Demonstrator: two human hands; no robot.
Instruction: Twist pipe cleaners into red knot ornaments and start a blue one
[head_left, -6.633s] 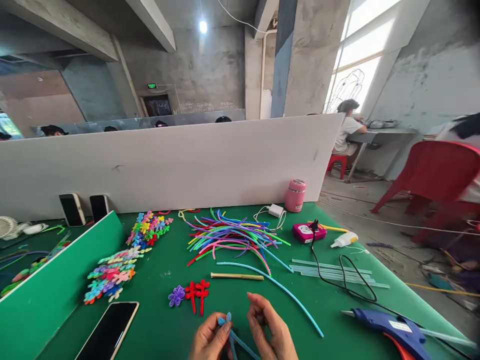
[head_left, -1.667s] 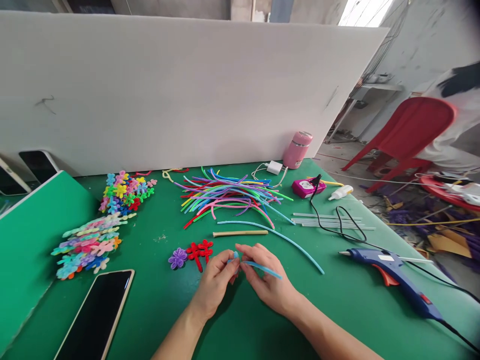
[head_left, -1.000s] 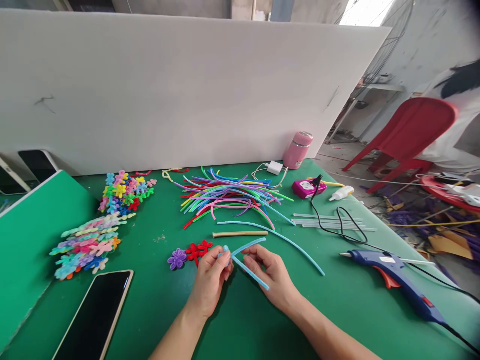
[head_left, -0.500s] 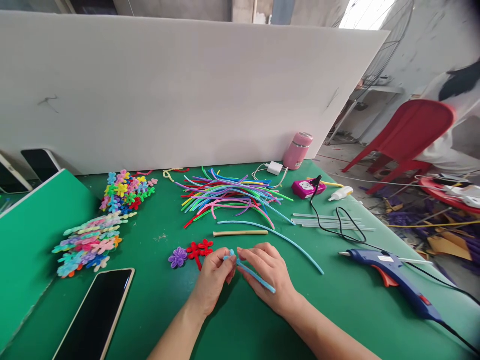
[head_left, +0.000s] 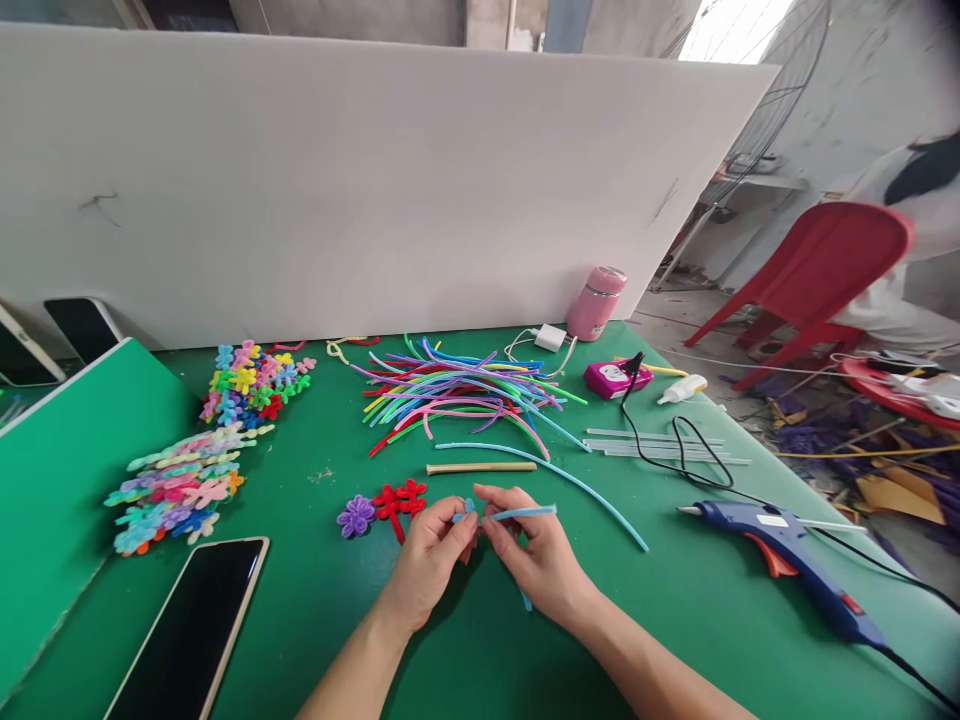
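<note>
Between my hands is a light blue pipe cleaner, its left end bent into small loops. My left hand pinches the looped end between thumb and fingers. My right hand grips the pipe cleaner close by; one tail sticks out to the right over the fingers, and a blue end shows below the hand. Left of my hands lie a purple pipe-cleaner flower and a red flower piece. A wooden stick and a loose blue pipe cleaner lie just beyond.
A pile of coloured pipe cleaners lies at the back. Finished flowers and a phone are on the left. To the right are a blue glue gun with its cord, clear glue sticks and a pink bottle.
My right hand has turned the pipe cleaner's free tail from pointing down-right to lying across the fingers toward the right. My left hand stays nearly in place on the loops.
</note>
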